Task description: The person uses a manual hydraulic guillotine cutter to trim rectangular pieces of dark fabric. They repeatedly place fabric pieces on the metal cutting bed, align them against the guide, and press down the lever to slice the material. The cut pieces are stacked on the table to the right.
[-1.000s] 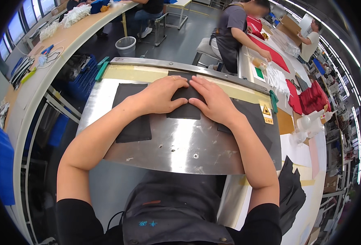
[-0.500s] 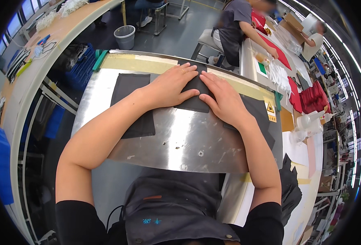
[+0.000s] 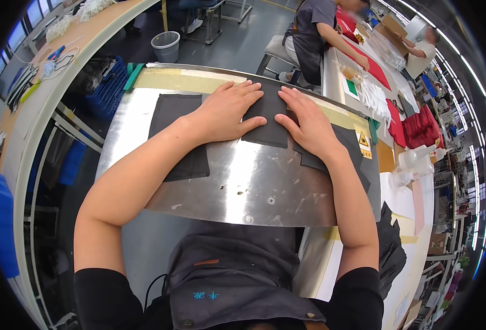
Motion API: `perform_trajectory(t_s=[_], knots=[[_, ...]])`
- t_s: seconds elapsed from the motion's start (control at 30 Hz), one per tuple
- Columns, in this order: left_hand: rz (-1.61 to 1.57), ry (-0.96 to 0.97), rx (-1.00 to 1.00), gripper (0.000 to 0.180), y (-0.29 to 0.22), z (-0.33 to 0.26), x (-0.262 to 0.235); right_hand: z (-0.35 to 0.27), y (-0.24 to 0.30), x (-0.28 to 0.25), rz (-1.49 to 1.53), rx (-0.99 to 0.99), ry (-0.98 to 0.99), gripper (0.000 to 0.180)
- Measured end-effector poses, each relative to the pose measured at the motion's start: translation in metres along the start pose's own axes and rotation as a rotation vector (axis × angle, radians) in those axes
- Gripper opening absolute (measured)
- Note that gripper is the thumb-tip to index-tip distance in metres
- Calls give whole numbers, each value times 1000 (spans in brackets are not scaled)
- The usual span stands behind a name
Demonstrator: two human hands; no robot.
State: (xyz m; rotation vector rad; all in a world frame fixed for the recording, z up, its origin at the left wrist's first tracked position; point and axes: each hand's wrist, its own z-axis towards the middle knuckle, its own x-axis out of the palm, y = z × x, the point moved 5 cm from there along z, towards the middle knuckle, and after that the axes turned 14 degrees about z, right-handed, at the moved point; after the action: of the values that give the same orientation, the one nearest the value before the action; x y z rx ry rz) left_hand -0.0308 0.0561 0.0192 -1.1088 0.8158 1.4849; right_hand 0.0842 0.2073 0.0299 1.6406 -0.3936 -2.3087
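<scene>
A black fabric piece lies near the far edge of a shiny metal plate. My left hand rests palm down on its left side, fingers stretched and thumb out. On its right side my right hand lies with fingers extended, pressing its edge. Beneath my left forearm is another black fabric piece, partly covered. To the right, several dark pieces overlap, partly hidden by my right hand and wrist.
Green clamps sit at the plate's far corners. A warning label is at its right. A person works at the white table on the right, with red fabric and clear bottles. A wooden-topped bench stands left.
My hands have drawn apart, the right one shifting rightward. More of the middle black fabric piece shows between them.
</scene>
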Motion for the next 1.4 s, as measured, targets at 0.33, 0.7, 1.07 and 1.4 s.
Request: perform_trajectory(t_s=[0.33, 0.7, 1.07, 1.4], knots=[[11, 25, -8, 62, 2, 1, 1, -7, 4, -1, -22, -6, -25, 55], [15, 12, -5, 61, 3, 1, 2, -4, 2, 0, -10, -27, -40, 54], [53, 18, 10, 61, 2, 1, -1, 8, -6, -3, -67, 44, -201, 48], [38, -86, 41, 58, 0, 2, -1, -2, 14, -8, 67, -61, -195, 37]])
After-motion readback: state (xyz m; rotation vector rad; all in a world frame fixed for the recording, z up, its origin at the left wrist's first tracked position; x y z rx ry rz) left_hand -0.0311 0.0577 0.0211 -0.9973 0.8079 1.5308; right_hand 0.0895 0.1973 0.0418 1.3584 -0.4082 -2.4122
